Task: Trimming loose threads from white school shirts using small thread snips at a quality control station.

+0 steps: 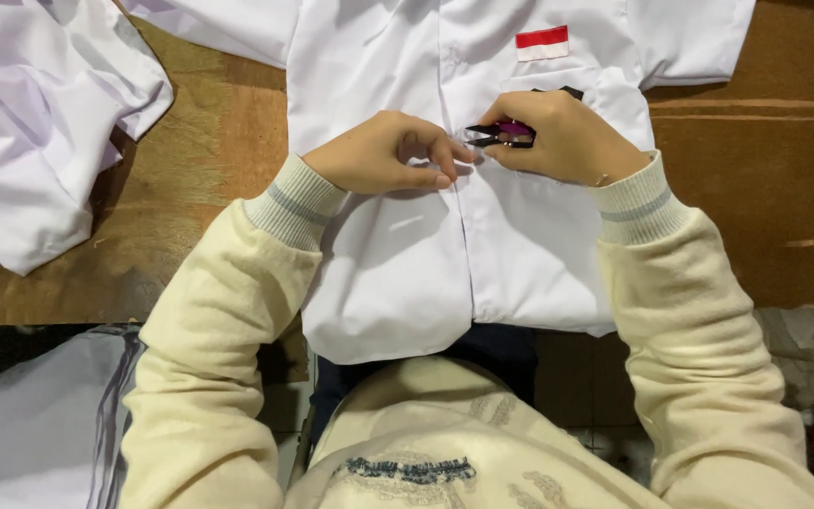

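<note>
a white shirt [407, 254] lies flat and face up on a brown wooden table [746, 188], its hem hanging just over the near edge toward the person's lap and its front placket running down the middle. the left hand [383, 153] rests on the shirt just left of the placket, curled, with the thumb and forefinger pinched together on the fabric right at the placket line; whether a thread sits between those fingertips is too small to tell. the right hand [567, 137] lies on the shirt just right of the placket and grasps a small pair of thread snips [501, 134] with a purple grip and dark blades, the blade tips pointing left toward the left hand's fingertips and almost touching them. whether the blades are closed or parted is not clear. above the right hand, on the chest of the shirt, sits a small red and white rectangular patch [542, 42], with the top edge of a pocket just under it, partly hidden by the hand. both arms wear cream sleeves with ribbed cuffs marked by a grey stripe. at the far left of the table, well apart from the hands, a heap of white garments [40, 123] lies crumpled. below the table edge at the lower left, pale folded cloth [30, 424] shows in the shadow.
</note>
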